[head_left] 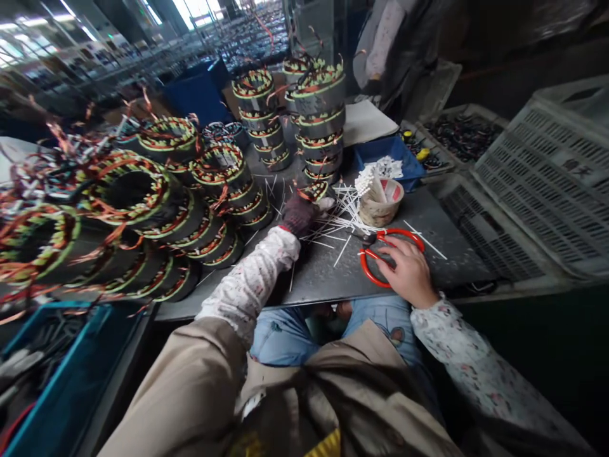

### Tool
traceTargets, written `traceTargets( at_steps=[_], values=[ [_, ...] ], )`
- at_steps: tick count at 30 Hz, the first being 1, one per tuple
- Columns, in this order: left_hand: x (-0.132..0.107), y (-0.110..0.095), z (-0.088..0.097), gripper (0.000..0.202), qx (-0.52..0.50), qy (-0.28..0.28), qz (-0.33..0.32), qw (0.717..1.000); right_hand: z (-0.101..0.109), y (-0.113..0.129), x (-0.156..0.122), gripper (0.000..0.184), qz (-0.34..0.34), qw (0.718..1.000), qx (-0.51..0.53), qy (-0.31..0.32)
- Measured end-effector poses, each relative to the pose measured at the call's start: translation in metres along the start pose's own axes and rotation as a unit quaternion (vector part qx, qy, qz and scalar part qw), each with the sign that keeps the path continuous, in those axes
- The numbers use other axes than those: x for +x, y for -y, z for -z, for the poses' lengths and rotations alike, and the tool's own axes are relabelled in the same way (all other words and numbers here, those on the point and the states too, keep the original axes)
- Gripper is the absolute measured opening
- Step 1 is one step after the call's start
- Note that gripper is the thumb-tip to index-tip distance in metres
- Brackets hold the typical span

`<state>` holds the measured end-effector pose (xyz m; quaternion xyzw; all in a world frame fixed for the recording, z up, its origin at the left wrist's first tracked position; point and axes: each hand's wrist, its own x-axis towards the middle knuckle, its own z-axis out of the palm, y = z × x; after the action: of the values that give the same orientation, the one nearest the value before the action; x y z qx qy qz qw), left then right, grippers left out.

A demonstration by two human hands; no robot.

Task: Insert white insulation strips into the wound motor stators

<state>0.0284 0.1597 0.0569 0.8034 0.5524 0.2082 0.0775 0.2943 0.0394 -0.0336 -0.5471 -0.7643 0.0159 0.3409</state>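
My left hand [299, 212], in a dark glove with pale fingertips, is closed at the rim of a wound motor stator [314, 190] with yellow-green slot liners; the hand and sleeve hide much of it. Red-handled scissors [368, 265] lie near the table's front edge, blades pointing left toward the loose ties. Bare, my right hand [408, 266] is on their handles, with thumb and fingers at the two loops. Many thin white ties [340, 219] are scattered between my hands. Behind the scissors, a tape roll [379, 211] holds a bundle of white ties [371, 181] upright.
Stacks of stators [190, 216] fill the left side, and taller stacks [320, 120] stand at the back. A blue bin [390, 155] and grey plastic crates [547, 165] are on the right. At lower left sits a blue crate [71, 374]. Another person's sleeve [383, 41] shows behind.
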Motion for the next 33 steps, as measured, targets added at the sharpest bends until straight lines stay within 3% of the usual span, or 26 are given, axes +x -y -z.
traceTargets(
  at_steps=[3, 6, 9, 12, 14, 17, 19, 23, 27, 31, 32, 33],
  values=[
    [-0.043, -0.001, 0.031, 0.047, -0.057, -0.02, 0.011, 0.998, -0.003, -0.003, 0.0, 0.021, -0.013, 1.0, 0.019, -0.004],
    [-0.097, 0.0, 0.052, 0.037, -0.09, -0.054, -0.055, 0.993, -0.001, -0.004, 0.004, 0.023, -0.025, 0.998, 0.057, -0.01],
    [-0.149, 0.005, 0.054, 0.03, -0.026, -0.075, -0.106, 0.991, 0.008, -0.004, 0.019, 0.025, -0.056, 0.996, 0.065, -0.038],
    [-0.184, 0.01, 0.039, 0.034, 0.062, -0.084, -0.125, 0.987, 0.021, -0.001, 0.051, 0.026, -0.086, 0.995, -0.019, -0.048],
    [-0.193, 0.012, 0.026, 0.04, 0.086, -0.075, -0.13, 0.985, 0.027, 0.003, 0.077, 0.029, -0.086, 0.993, -0.071, -0.037],
    [-0.187, 0.012, 0.012, 0.042, 0.078, -0.059, -0.142, 0.985, 0.025, 0.008, 0.115, 0.038, -0.06, 0.993, -0.099, -0.021],
    [-0.176, 0.01, 0.007, 0.036, -0.029, -0.062, -0.148, 0.987, 0.016, 0.005, 0.135, 0.036, -0.042, 0.995, -0.087, -0.028],
    [-0.165, 0.008, -0.004, 0.037, -0.233, -0.108, -0.117, 0.959, -0.002, -0.013, 0.152, 0.011, -0.039, 0.991, 0.021, -0.13],
    [-0.183, 0.006, -0.022, 0.041, -0.247, -0.189, -0.057, 0.949, 0.006, -0.011, 0.136, 0.011, -0.035, 0.978, 0.121, -0.165],
    [-0.224, -0.011, -0.025, 0.063, -0.151, -0.321, 0.05, 0.934, 0.027, 0.034, 0.081, 0.017, -0.002, 0.939, 0.266, -0.218],
    [-0.233, -0.018, -0.021, 0.061, -0.122, -0.353, 0.035, 0.927, 0.029, 0.048, 0.063, 0.019, 0.018, 0.942, 0.253, -0.221],
    [-0.238, -0.026, -0.015, 0.054, -0.096, -0.369, -0.023, 0.924, 0.029, 0.061, 0.044, 0.021, 0.038, 0.947, 0.226, -0.226]
  ],
)
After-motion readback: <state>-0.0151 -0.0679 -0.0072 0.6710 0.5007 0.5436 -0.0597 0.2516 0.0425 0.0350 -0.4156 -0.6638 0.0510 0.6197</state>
